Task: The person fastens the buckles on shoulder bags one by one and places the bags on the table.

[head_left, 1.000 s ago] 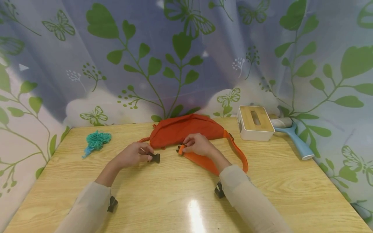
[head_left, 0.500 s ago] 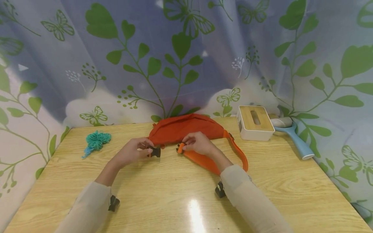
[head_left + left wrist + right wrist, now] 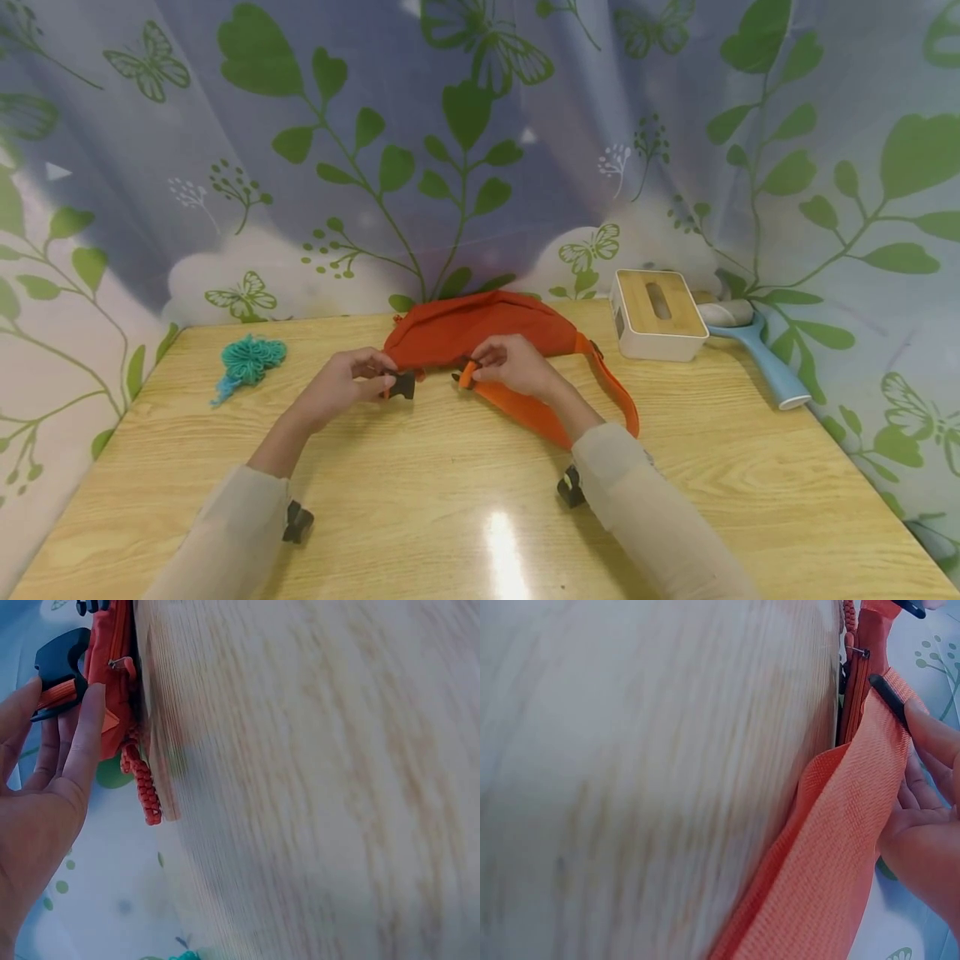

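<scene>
A red waist bag lies at the back of the table, its orange strap looping out on the right. My left hand pinches the black socket half of a side-release buckle between thumb and fingers; the left wrist view shows this buckle half with orange webbing through it. My right hand pinches the strap end at the black prong half of the buckle, partly covered by fingers. In the right wrist view the strap runs down from that hand. The two buckle halves face each other, a gap apart.
A bundle of teal yarn lies at the left. To the right stand a white tissue box with a wooden lid and a blue-handled lint roller. A patterned curtain hangs behind the table.
My left hand has risen slightly toward the bag, lifting the socket half and turning it toward the other half. My right hand has shifted slightly upward with the prong half.
</scene>
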The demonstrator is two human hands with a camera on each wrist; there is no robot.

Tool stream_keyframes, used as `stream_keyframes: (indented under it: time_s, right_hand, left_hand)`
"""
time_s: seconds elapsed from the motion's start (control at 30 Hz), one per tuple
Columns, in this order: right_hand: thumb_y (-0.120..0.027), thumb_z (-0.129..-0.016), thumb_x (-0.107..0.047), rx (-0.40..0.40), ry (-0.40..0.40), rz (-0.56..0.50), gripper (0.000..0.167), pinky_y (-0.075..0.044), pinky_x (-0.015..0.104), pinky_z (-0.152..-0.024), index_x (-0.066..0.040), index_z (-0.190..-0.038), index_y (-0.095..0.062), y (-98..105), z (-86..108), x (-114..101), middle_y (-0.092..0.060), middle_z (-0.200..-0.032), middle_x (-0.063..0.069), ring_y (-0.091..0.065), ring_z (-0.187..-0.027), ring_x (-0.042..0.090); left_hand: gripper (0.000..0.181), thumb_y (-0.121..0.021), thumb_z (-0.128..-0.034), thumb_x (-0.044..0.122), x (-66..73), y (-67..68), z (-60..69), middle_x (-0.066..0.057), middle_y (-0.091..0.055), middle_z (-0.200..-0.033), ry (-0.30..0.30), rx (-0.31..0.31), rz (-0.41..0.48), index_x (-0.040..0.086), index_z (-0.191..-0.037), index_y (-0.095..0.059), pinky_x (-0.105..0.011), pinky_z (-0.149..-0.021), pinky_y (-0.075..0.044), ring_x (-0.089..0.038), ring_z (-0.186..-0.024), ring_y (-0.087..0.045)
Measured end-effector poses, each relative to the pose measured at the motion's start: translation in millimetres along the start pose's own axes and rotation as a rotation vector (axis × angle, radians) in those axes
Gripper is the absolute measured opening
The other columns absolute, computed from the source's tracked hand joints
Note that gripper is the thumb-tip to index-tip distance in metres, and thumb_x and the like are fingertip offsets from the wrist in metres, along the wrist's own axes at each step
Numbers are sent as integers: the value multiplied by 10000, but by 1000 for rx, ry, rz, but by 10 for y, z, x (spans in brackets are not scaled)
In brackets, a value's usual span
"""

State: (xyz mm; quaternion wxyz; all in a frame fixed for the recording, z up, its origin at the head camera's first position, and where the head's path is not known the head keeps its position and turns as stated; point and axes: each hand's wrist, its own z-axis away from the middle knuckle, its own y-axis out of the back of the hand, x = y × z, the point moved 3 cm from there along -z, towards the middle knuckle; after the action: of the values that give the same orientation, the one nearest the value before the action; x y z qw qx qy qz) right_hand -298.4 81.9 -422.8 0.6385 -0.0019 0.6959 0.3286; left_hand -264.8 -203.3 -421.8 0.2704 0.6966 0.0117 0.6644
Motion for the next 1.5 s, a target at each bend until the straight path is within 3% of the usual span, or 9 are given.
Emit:
stream_keyframes:
  time_s: [0.23,0.47,0.87,1.5]
  right_hand:
    - [-736,-937,-58,0,5,-1,239,-559,344,-830,2,-1158,-672,34,42,-65,-685,-1075,113,-630,-1032,251]
    - [-748,-929,-65,6,20,16,220,-559,346,-834,-34,-1137,-685,47,19,-29,-683,-1040,66,-636,-1009,220]
    - [-750,-924,-57,-20,69,-9,221,-559,348,-844,-22,-1135,-691,22,9,-70,-687,-1047,69,-639,-994,219]
    - [-729,-937,-44,-70,157,43,204,-547,343,-847,-25,-1139,-701,-36,-6,-129,-681,-1033,67,-641,-946,202]
  left_hand:
    - [243,-708,-971,130,13,2,0,-171,-635,-1111,32,27,12,-8,-1164,-657,-460,-840,-597,-300,-981,-637]
    - [260,-730,-956,140,24,-3,14,-177,-639,-1096,49,44,26,-12,-1152,-650,-465,-837,-597,-300,-958,-642]
    - [243,-740,-945,125,16,-18,6,-159,-659,-1054,53,68,36,-14,-1123,-649,-467,-831,-599,-282,-923,-658]
    - [240,-733,-951,123,22,-20,-7,-165,-658,-1069,55,86,62,-21,-1118,-639,-470,-850,-593,-281,-937,-656]
